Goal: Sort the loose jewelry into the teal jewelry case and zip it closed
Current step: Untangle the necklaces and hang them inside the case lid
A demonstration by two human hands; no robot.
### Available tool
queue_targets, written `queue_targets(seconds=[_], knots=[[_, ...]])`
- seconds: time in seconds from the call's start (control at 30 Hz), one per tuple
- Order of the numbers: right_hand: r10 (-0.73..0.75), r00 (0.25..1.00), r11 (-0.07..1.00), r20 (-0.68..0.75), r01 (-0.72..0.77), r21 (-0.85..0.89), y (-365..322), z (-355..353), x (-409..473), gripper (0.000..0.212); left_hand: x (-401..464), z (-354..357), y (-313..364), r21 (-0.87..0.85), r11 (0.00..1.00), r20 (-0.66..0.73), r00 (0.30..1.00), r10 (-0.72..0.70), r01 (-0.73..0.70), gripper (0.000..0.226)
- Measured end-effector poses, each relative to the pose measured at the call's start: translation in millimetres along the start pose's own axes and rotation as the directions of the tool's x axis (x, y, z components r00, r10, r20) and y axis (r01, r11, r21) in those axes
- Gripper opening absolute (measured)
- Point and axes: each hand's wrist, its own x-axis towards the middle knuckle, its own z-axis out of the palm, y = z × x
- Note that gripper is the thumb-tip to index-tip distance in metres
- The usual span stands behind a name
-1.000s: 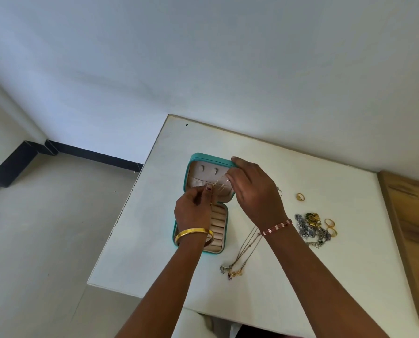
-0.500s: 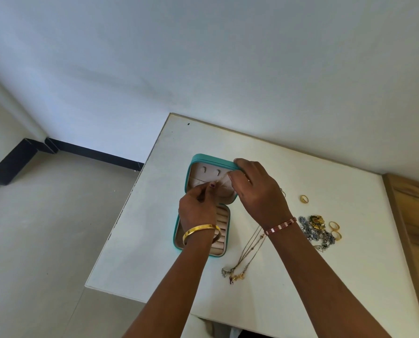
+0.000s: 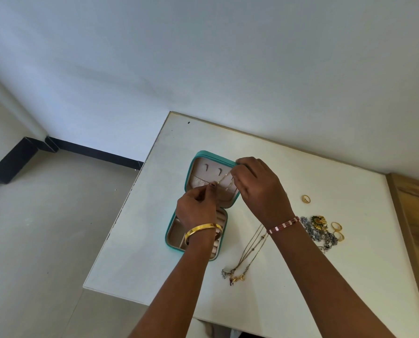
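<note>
the teal jewelry case (image 3: 204, 156) lies open on the white table (image 3: 301, 289), its lid half flat and farther from the person, the tray half with ring rolls nearer. both hands work over the lid lining, where small hooks (image 3: 219, 172) stand in a row, likely meant for hanging chains. the left hand (image 3: 196, 208) has its fingers curled, thumb and forefinger pinching one end of a thin gold chain (image 3: 224, 179). the right hand (image 3: 262, 189) pinches the other end up by the lid's top right edge, fingers bent around it. held this way the chain runs taut and slanted across the lining, probably so it can be looped on a hook without tangling.

still loose on the table: a bunch of long necklaces (image 3: 247, 252) just right of the case, a dark beaded heap (image 3: 318, 230) farther right, and gold rings (image 3: 336, 225) beside it, one ring (image 3: 306, 198) apart. much sorting remains, and the zip is not yet closed.
</note>
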Motion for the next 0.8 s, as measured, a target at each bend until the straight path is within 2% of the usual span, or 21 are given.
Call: queue_targets(seconds=[0.23,0.37,0.53,0.8], knots=[[0.115,0.993,0.979,0.008,-0.115,0.168,-4.7,-2.4,5.5,0.02,3.1,-3.1,-1.9,0.08,0.996,0.012,0.999,0.031,-0.032,0.03],[0.241,0.969,0.922,0.064,-0.249,0.296,-6.0,-4.5,7.8,0.024,4.4,-4.2,-2.6,0.141,0.988,0.033,0.998,0.061,-0.065,0.029],[0.364,0.923,0.833,0.123,-0.381,0.401,-4.4,-3.3,8.7,0.013,5.1,-6.4,-3.5,0.231,0.965,0.086,0.991,0.104,-0.122,0.027],[0.395,0.888,0.772,0.236,-0.46,0.438,-3.9,-8.7,14.5,0.014,5.8,-8.9,-4.8,0.4,0.889,0.164,0.971,0.171,-0.224,0.022]])
